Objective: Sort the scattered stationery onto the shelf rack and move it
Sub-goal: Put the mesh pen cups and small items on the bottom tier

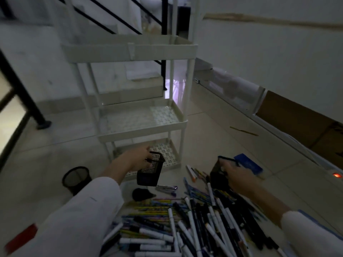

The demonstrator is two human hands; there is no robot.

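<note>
Hands [138, 160] [233, 173] around holders [151, 168] [219, 175] — near rack [141, 125]

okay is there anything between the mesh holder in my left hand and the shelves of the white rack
Nothing visible. The left hand holds the square mesh holder right in front of the white rack, whose middle and bottom shelves look bare. The stapler lies on the floor below, off that path.
</note>
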